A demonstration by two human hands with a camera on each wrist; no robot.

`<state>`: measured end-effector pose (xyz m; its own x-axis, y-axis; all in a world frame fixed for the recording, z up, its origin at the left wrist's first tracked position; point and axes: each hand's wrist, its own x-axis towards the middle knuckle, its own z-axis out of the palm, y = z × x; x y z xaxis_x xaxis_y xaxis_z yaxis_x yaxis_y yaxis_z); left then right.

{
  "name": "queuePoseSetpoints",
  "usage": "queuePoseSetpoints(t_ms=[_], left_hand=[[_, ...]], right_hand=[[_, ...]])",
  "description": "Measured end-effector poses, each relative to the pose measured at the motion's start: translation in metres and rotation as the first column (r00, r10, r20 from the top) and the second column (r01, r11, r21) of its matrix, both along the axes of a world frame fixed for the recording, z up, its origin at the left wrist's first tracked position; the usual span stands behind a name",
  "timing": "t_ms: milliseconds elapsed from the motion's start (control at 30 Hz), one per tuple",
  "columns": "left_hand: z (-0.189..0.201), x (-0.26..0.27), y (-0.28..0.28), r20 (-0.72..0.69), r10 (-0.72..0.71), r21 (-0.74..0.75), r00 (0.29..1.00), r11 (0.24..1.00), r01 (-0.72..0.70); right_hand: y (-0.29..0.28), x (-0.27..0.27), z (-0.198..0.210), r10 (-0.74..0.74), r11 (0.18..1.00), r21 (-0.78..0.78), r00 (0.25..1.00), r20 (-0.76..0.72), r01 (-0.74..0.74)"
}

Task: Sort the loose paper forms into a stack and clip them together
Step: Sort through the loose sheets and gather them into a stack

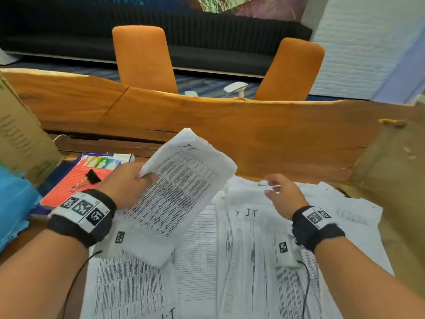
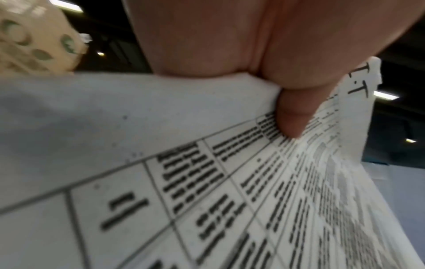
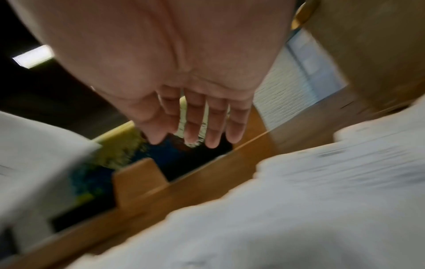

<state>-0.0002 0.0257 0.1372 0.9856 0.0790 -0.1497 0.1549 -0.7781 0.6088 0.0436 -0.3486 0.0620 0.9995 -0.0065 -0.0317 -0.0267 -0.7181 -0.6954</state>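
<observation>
- White paper forms (image 1: 230,261) lie spread out on the wooden table (image 1: 253,139), one over another, right in front of the person.
- Some of these loose forms have "I.T" written on them by pen.
- The left hand (image 1: 125,185) holds a bunch of forms (image 1: 181,187) up off the table, tilted, above the loose ones.
- Its thumb (image 2: 292,116) presses on top of the bunch and the other fingers go under it, so the hand is clamped on the papers.
- The top sheet of the held bunch has a printed grid with dark lines of text and "I.T" near its far edge.
- The right hand (image 1: 284,195) is in the air over the loose forms, just beside the held bunch.
- Its fingers (image 3: 212,127) are straight, a bit apart, and hold nothing.
- A black clip (image 1: 88,178) with silver handles lies on a red book (image 1: 76,187), to the left of the left hand.
- The red book sits on the table near a brown box (image 1: 20,139).
- Another brown box (image 1: 395,171) stands at the right side of the table.
- Two orange chairs (image 1: 143,58) stand past the far edge of the table.
- Both wrists wear black bands (image 1: 85,217) with black and white square marks.
</observation>
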Motion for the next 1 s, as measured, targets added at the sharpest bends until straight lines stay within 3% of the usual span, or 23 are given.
queuePoseSetpoints(t_ms=[100, 200, 267, 333, 400, 567, 767, 933, 1000], left_hand=[[-0.012, -0.011, 0.012, 0.063, 0.150, -0.161, 0.987, 0.977, -0.138], [-0.022, -0.021, 0.018, 0.063, 0.271, -0.257, 0.961, 0.935, -0.246], [-0.030, -0.029, 0.020, 0.054, 0.326, -0.303, 0.944, 0.906, -0.295], [-0.038, -0.037, 0.020, 0.057, 0.352, -0.333, 0.934, 0.889, -0.315], [-0.047, -0.042, 0.019, 0.068, 0.374, -0.337, 0.925, 0.881, -0.331], [-0.058, -0.056, 0.014, 0.040, 0.424, -0.348, 0.905, 0.855, -0.386], [-0.058, -0.063, 0.014, 0.048, 0.456, -0.379, 0.888, 0.831, -0.407], [-0.059, -0.060, 0.014, 0.040, 0.493, -0.430, 0.869, 0.794, -0.430], [-0.059, -0.059, 0.014, 0.026, 0.489, -0.448, 0.872, 0.785, -0.428]], right_hand=[[-0.082, -0.003, -0.034, -0.220, 0.932, -0.332, 0.956, -0.196, 0.147], [-0.146, -0.010, -0.061, -0.325, 0.762, -0.642, 0.907, -0.267, 0.084], [-0.188, -0.005, -0.090, -0.346, 0.709, -0.705, 0.879, -0.327, 0.017], [-0.250, 0.021, -0.156, -0.295, 0.696, -0.713, 0.871, -0.392, -0.085], [-0.263, 0.031, -0.179, -0.288, 0.641, -0.746, 0.845, -0.451, -0.179], [-0.175, 0.005, -0.091, -0.226, 0.619, -0.750, 0.861, -0.455, -0.234], [-0.149, -0.011, -0.059, 0.005, 0.641, -0.716, 0.934, -0.357, -0.277], [-0.120, -0.023, -0.039, 0.149, 0.507, -0.778, 0.927, -0.346, -0.372], [-0.107, -0.028, -0.041, 0.203, 0.520, -0.739, 0.902, -0.380, -0.428]])
